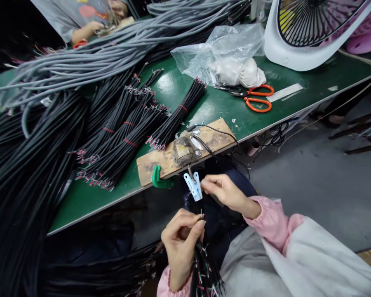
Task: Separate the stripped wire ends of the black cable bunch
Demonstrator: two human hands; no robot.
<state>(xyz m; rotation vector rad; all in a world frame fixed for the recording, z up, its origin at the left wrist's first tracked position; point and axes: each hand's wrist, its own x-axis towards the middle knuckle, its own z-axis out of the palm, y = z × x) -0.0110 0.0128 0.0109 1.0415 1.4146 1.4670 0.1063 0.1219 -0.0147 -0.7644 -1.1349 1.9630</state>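
My left hand (181, 239) is closed in a pinch on a black cable, whose thin bare tip sticks up past the thumb. A bunch of black cables (205, 272) with red and white wire ends hangs beside that wrist. My right hand (225, 192) is closed, thumb and forefinger together, just right of a light-blue clothespin (193, 186); what it pinches, if anything, is hidden. The clothespin hangs on the shaft of a small plastic-wrapped motor (185, 150). This motor sits on a wooden board (151, 161) at the table edge, and a green clamp (158, 177) grips the board.
Tied bundles of black cables (123, 136) and long grey cables (111, 62) cover the green table's (216, 103) left side. Orange-handled scissors (256, 99), a clear plastic bag (222, 45) and a white fan (292, 57) stand right. Across the table, another person's hands (91, 31) work.
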